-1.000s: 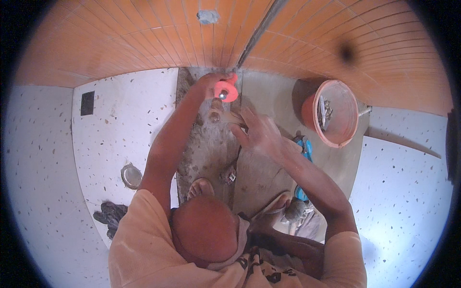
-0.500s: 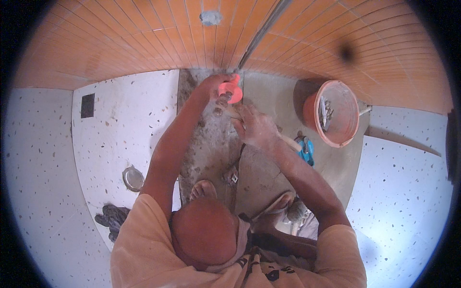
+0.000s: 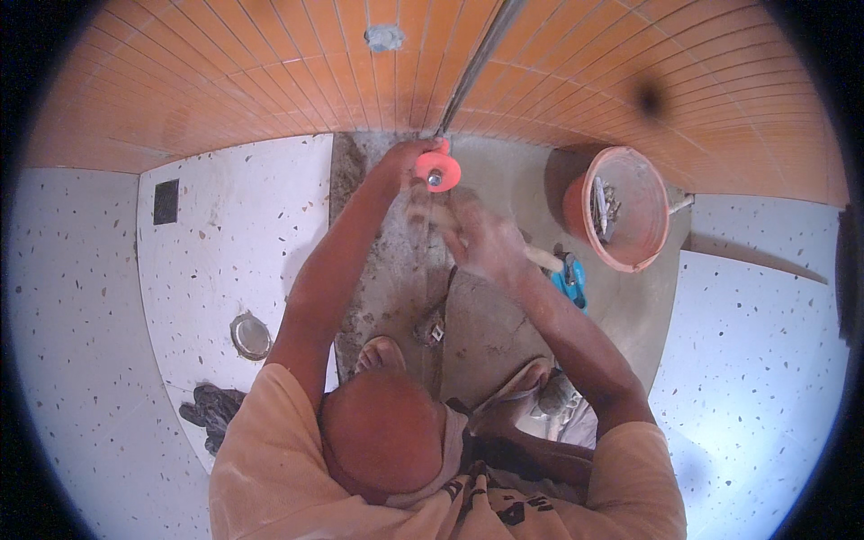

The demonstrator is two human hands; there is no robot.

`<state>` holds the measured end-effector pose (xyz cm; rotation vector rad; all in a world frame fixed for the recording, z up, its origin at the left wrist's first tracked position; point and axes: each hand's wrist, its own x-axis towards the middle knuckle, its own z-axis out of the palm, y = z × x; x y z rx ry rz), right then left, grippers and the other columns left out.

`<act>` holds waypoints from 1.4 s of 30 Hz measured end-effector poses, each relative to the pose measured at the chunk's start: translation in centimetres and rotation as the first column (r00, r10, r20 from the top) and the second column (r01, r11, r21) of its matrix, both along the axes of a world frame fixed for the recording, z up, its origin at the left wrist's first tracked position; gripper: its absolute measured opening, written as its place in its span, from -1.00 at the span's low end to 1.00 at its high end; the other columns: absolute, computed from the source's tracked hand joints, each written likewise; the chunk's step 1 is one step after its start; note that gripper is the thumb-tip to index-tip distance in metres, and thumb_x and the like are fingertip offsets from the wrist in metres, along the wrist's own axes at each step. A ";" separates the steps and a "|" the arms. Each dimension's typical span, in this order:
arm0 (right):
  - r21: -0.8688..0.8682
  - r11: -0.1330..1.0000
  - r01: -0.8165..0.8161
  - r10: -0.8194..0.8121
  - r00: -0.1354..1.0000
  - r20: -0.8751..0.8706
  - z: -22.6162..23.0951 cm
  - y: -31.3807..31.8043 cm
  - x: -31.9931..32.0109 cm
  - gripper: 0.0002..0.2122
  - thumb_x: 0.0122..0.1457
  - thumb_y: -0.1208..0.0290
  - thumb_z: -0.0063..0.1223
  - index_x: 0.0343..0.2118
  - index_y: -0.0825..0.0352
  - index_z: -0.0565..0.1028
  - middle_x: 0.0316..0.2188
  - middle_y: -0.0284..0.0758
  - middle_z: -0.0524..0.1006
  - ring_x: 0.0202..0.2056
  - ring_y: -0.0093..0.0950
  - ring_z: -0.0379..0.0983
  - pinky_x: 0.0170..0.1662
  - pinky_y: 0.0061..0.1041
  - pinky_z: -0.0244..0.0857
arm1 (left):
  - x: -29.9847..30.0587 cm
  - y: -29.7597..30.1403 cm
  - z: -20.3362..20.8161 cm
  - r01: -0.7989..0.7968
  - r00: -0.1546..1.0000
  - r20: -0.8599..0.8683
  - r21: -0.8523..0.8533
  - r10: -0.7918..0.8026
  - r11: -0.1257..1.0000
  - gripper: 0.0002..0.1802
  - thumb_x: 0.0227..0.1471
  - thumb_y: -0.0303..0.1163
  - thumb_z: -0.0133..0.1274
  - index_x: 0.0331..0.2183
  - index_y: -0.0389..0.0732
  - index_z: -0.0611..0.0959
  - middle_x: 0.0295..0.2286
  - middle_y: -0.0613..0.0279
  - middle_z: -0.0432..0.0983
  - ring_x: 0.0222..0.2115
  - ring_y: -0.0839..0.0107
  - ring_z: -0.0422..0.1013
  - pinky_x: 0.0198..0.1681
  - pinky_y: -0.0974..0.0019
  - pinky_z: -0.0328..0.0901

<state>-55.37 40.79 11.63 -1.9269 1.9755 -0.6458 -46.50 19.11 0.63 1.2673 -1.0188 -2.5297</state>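
Observation:
At the foot of the tiled wall, my left hand (image 3: 416,160) is closed around a chisel with a round pink-red hand guard (image 3: 451,171). The chisel's metal striking end shows in the middle of the guard, and its tip is hidden. My right hand (image 3: 486,241) grips a hammer by its pale wooden handle (image 3: 543,259), which sticks out behind the fist. Motion smears the hammer's head, just below and left of the guard and apart from the chisel's end. Beneath both hands lies a rough, dusty strip of bare floor (image 3: 396,270).
An orange bucket (image 3: 579,211) with debris inside stands at right by the wall. Near my right forearm lies a blue tool (image 3: 571,286). White speckled slabs (image 3: 225,261) cover the left, with a round metal piece (image 3: 250,337) and crumpled dark material (image 3: 212,416).
The hammer's head has moved slightly down and left, away from the chisel's end, which now shows. My left hand keeps its hold on the chisel.

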 end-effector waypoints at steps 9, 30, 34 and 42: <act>0.146 0.974 0.174 -0.176 0.984 -0.005 2.4 -0.3 -0.4 -0.59 0.20 0.16 0.07 0.01 0.32 0.40 -0.20 -0.01 0.57 -0.27 0.02 0.54 -0.17 -0.06 0.41 | -2.0 2.1 1.6 -0.141 0.990 -0.004 -0.012 0.141 0.990 -0.67 0.14 -0.20 0.12 -0.16 -0.25 0.61 -0.31 0.11 0.58 -0.33 0.25 0.53 -0.29 0.15 0.48; -0.027 0.932 0.362 -0.348 0.912 0.219 2.6 0.3 -0.9 -0.65 0.25 0.17 0.03 -0.07 0.35 0.44 -0.38 0.08 0.54 -0.30 0.08 0.52 -0.27 -0.10 0.38 | -2.8 2.6 -1.2 -0.311 0.907 -0.213 0.249 0.365 0.917 -0.72 0.16 -0.32 0.07 -0.13 -0.25 0.55 -0.25 0.10 0.55 -0.27 0.15 0.51 -0.20 0.02 0.47; 0.091 0.909 0.407 -0.417 0.896 0.154 1.2 0.7 -1.5 -0.64 0.25 0.15 0.04 -0.10 0.39 0.44 -0.43 0.09 0.53 -0.31 0.09 0.51 -0.29 -0.10 0.36 | -3.8 3.9 0.0 -0.284 0.924 -0.183 0.263 0.336 0.922 -0.74 0.14 -0.29 0.09 -0.17 -0.22 0.56 -0.26 0.12 0.54 -0.28 0.15 0.51 -0.20 0.02 0.47; 0.106 0.912 0.396 -0.408 0.855 0.319 2.8 2.2 -1.8 -0.64 0.26 0.16 0.04 -0.14 0.42 0.46 -0.53 0.00 0.51 -0.44 -0.07 0.55 -0.37 -0.22 0.35 | -3.2 7.9 -0.2 -0.310 0.877 -0.278 0.298 0.393 0.903 -0.72 0.20 -0.22 -0.03 -0.12 -0.14 0.51 -0.20 0.10 0.50 -0.19 0.15 0.49 -0.21 -0.20 0.42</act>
